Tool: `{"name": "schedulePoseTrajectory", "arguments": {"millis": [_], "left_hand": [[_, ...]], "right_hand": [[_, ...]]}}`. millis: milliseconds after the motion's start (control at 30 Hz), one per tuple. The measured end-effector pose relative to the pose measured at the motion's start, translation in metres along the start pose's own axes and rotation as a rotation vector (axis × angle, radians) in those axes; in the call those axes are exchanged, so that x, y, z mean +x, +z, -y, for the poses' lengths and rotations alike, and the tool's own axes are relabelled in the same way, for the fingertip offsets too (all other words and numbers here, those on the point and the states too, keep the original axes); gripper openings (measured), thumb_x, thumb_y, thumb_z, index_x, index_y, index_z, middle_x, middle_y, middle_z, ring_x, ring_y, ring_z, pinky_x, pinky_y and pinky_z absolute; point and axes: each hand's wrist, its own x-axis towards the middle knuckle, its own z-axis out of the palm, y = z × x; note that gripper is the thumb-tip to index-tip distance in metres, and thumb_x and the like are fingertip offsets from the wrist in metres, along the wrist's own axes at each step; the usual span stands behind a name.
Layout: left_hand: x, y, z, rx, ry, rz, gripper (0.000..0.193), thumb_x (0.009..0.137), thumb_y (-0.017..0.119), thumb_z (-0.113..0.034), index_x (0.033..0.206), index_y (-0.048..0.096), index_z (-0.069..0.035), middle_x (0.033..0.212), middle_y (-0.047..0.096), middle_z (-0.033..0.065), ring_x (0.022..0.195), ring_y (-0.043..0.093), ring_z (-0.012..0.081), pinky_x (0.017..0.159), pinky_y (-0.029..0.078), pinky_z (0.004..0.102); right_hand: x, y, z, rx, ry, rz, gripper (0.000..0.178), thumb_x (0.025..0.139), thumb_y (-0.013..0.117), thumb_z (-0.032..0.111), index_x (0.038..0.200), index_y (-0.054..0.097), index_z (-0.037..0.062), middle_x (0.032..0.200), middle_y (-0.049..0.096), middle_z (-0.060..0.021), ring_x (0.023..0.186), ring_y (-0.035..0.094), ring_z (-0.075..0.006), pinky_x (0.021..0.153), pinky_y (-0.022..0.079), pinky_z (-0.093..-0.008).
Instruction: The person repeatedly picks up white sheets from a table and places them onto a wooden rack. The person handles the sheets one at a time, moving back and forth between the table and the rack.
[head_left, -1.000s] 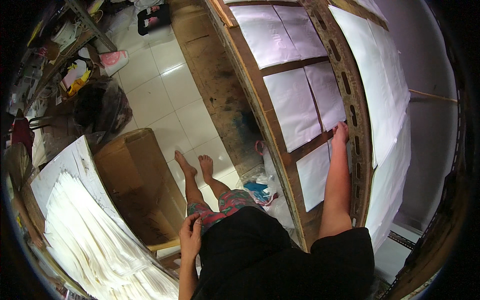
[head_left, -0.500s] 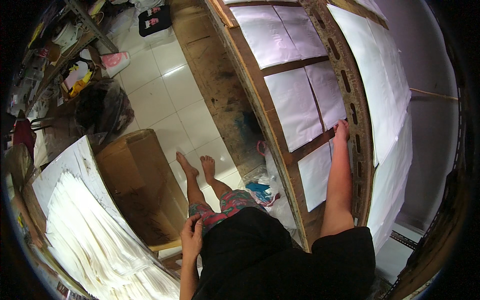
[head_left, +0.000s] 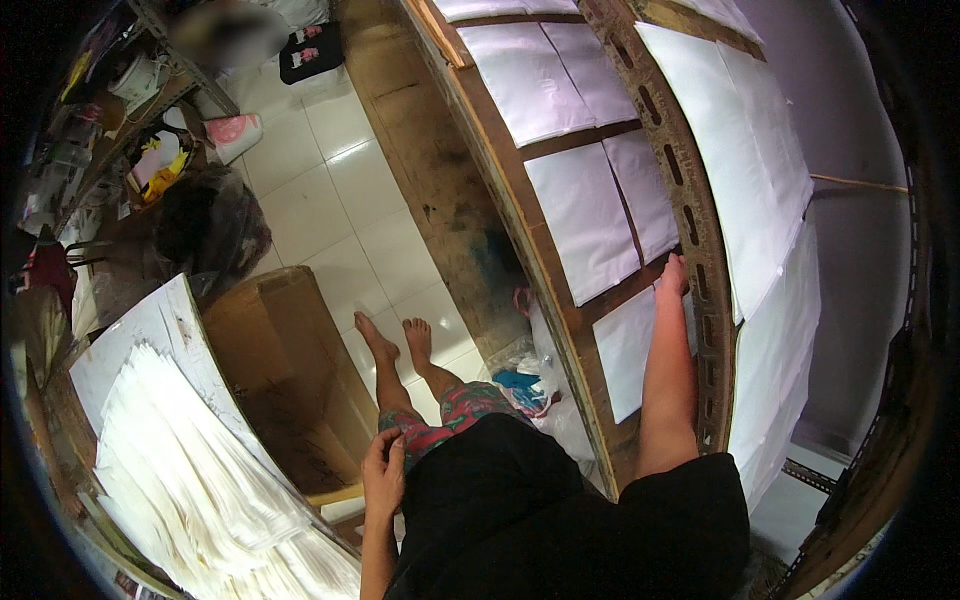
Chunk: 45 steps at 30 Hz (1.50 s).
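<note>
My right hand (head_left: 672, 277) reaches to the far side of a long brown board (head_left: 600, 292), beside a rusty slotted metal rail (head_left: 690, 222). Its fingers are bunched together at the gap between rows of flat white sheets. One sheet (head_left: 585, 220) lies just beyond the hand. Another white sheet (head_left: 625, 345) lies partly under my forearm. Whatever the fingertips hold, if anything, is too small to make out. By my thigh hangs my left hand (head_left: 383, 468), its fingers loosely bent and apart, with nothing visible in them.
On the left, a fanned stack of white sheets (head_left: 190, 480) rests on a white panel (head_left: 150, 315). Next to it stands an open cardboard box (head_left: 290, 370). Plastic bags (head_left: 525, 385) lie under the board's edge. More white sheets (head_left: 765, 170) hang beyond the rail. Cluttered shelves (head_left: 110, 140) stand far left.
My right hand has shifted slightly nearer and left along the rail. The view has tilted a little. A blurred shape shows at the far upper left. My left hand stays by my thigh.
</note>
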Motion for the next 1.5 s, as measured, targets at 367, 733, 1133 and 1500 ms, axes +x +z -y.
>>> {"name": "schedulePoseTrajectory", "arguments": {"millis": [367, 733, 1133, 1500], "left_hand": [[-0.012, -0.01, -0.052, 0.041, 0.192, -0.034, 0.027, 0.095, 0.055, -0.018, 0.113, 0.063, 0.001, 0.107, 0.067, 0.0171, 0.105, 0.064, 0.0237, 0.09, 0.048, 0.0349], [-0.079, -0.072, -0.113, 0.039, 0.534, -0.293, 0.039, 0.096, 0.055, -0.029, 0.12, 0.058, 0.003, 0.111, 0.062, 0.0218, 0.102, 0.063, 0.0351, 0.089, 0.049, 0.0409], [-0.167, -0.201, -0.116, 0.184, 0.527, -0.947, 0.032, 0.093, 0.06, -0.022, 0.116, 0.06, 0.001, 0.107, 0.063, 0.019, 0.091, 0.066, 0.0301, 0.08, 0.052, 0.0384], [-0.15, -0.331, -0.106, 0.948, 0.063, -1.184, 0.021, 0.084, 0.066, -0.022, 0.095, 0.066, -0.004, 0.095, 0.065, 0.0129, 0.087, 0.065, 0.0273, 0.073, 0.053, 0.041]], "right_hand": [[-0.243, 0.07, 0.102, 0.281, -0.323, 0.316, 0.03, 0.094, 0.055, 0.013, 0.123, 0.053, 0.0046, 0.094, 0.058, -0.0038, 0.077, 0.053, -0.0129, 0.069, 0.046, -0.0273], [-0.466, 0.163, 0.129, 0.159, -0.536, 1.248, 0.016, 0.095, 0.058, 0.012, 0.11, 0.057, 0.0066, 0.087, 0.057, 0.0009, 0.069, 0.054, -0.0079, 0.058, 0.044, -0.0221], [-0.542, 0.158, 0.121, -0.473, -0.483, 1.673, 0.025, 0.093, 0.058, 0.015, 0.111, 0.057, -0.0024, 0.093, 0.063, -0.0115, 0.072, 0.062, -0.0183, 0.066, 0.053, -0.0319], [-0.504, 0.214, 0.115, -0.376, -0.5, 1.569, 0.024, 0.095, 0.057, 0.021, 0.109, 0.057, 0.0012, 0.089, 0.064, -0.0077, 0.071, 0.064, -0.017, 0.058, 0.049, -0.0296]]}}
